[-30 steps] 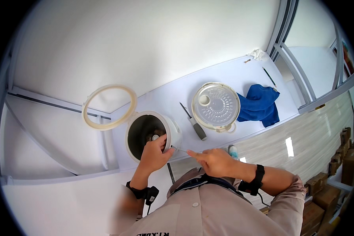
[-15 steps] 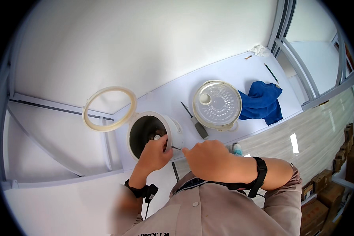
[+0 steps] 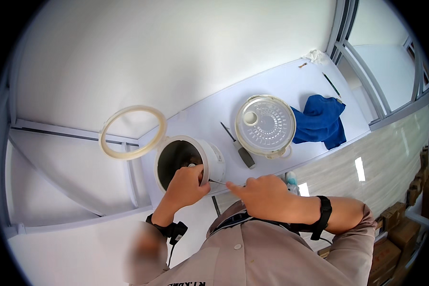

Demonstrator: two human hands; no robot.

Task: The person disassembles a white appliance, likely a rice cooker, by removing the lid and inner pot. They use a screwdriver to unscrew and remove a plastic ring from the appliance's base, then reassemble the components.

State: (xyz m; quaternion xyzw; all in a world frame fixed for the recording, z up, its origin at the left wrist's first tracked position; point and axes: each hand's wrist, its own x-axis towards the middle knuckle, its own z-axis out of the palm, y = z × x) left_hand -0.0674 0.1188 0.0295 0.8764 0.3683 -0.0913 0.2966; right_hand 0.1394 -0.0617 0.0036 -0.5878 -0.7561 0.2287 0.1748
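Note:
A white rice cooker body (image 3: 215, 159) stands tilted on the table, its dark inside facing me. Its cream ring-shaped lid frame (image 3: 110, 148) hangs open to the left. My left hand (image 3: 187, 185) is closed over the near right rim, fingers inside and thumb outside, partly covering a round part (image 3: 191, 165) at the bottom. To the right, my right hand (image 3: 264, 196) is closed around a thin metal-shafted tool (image 3: 218, 182), index finger along it. The shaft's tip is at the cooker's outer side, by my left thumb; its handle is hidden in my palm.
A round translucent lid (image 3: 271, 131) lies right of the cooker, beside a blue cloth (image 3: 321, 119). Between cooker and lid is a grey-handled screwdriver (image 3: 245, 158). A dark pencil-like stick (image 3: 331, 85) and white crumpled tissue (image 3: 315, 56) lie at the far right. Cardboard boxes (image 3: 382, 257) stand lower right.
My right hand has drawn slightly right and down from the cooker's rim, with more of the thin shaft showing. My left hand stays on the rim. The view has shifted a little.

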